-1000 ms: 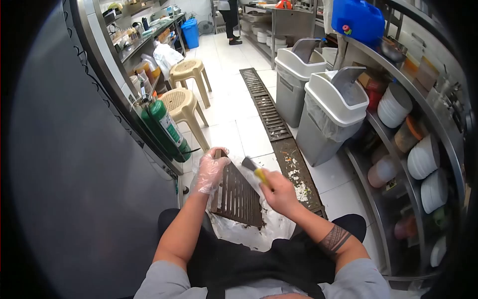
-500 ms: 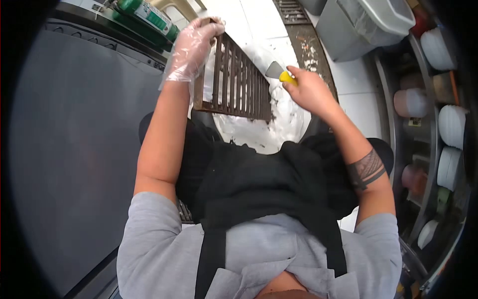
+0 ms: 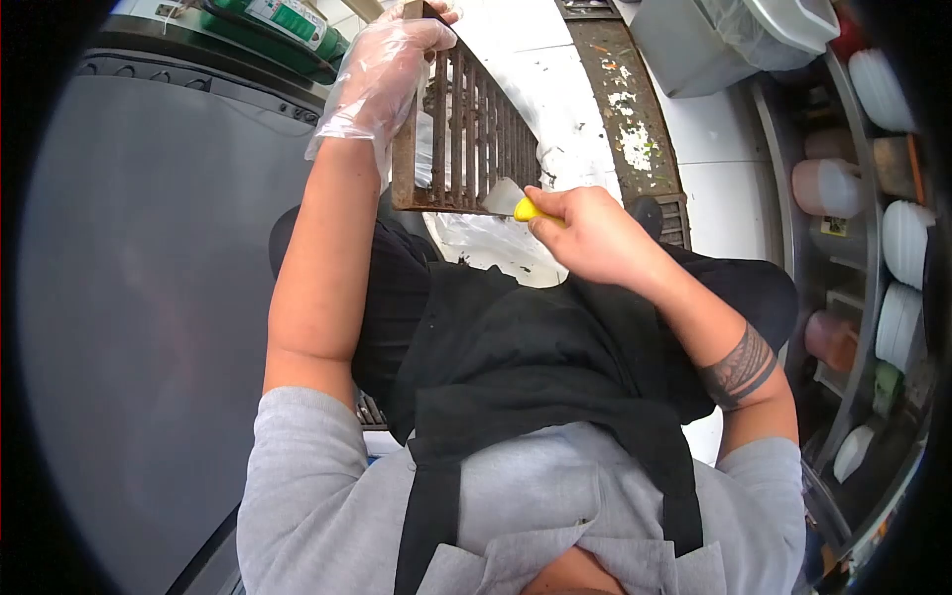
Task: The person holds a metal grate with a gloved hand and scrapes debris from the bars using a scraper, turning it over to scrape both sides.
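We hold the drain grate (image 3: 471, 129) tilted above the plastic sheet (image 3: 496, 238), gripped in our left hand (image 3: 382, 74), while our right hand (image 3: 595, 233) clasps the scraper (image 3: 506, 198), best kept flat.

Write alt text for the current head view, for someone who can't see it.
A left grip in clear plastic holds a brown slatted grate, while the bare right grip holds a yellow-handled scraper at its near edge. Whitish plastic lies beyond, beside a dark floor strip littered with pale scraps.

Grey bin (image 3: 684, 55) on tiled floor (image 3: 732, 213)
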Motion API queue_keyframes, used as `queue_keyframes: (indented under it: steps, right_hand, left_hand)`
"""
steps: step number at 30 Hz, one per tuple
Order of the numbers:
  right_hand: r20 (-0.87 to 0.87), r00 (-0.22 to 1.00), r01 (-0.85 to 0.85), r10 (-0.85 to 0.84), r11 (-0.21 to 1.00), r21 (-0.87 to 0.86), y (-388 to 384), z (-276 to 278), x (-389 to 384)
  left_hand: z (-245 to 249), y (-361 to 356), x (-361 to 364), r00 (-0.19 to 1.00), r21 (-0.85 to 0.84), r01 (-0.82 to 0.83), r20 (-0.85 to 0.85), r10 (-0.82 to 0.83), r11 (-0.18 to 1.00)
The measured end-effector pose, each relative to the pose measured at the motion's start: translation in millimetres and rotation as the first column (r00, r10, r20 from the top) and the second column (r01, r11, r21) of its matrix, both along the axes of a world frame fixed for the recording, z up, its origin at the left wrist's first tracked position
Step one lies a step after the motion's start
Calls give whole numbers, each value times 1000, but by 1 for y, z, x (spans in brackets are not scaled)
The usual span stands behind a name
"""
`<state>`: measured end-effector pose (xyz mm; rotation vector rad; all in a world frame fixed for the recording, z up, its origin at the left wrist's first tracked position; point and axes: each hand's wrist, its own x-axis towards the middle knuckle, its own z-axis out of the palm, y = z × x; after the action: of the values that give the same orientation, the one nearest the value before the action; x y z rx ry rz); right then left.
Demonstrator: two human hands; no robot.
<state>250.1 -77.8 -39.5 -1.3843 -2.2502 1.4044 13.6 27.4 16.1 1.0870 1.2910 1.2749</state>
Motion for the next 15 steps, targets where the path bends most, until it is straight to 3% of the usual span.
queue_keyframes:
  steps: [5, 7, 12, 15]
  right_hand:
    - [197, 980, -52, 33, 994, 92, -2, 14, -19]
    - [241, 970, -54, 22, 990, 129, -9, 15, -28]
    - [324, 946, -65, -27, 960, 271, -19, 19, -47]
    - [326, 945, -46, -21, 979, 196, -8, 25, -53]
  left_hand:
    - [-17, 5, -7, 978, 136, 60, -205, -31, 989]
    - [-10, 2, -9, 844, 92, 79, -536, -17, 993]
    - [-15, 4, -19, 744, 41, 87, -667, -38, 995]
    - [-21, 10, -28, 676, 67, 126, -736, -36, 990]
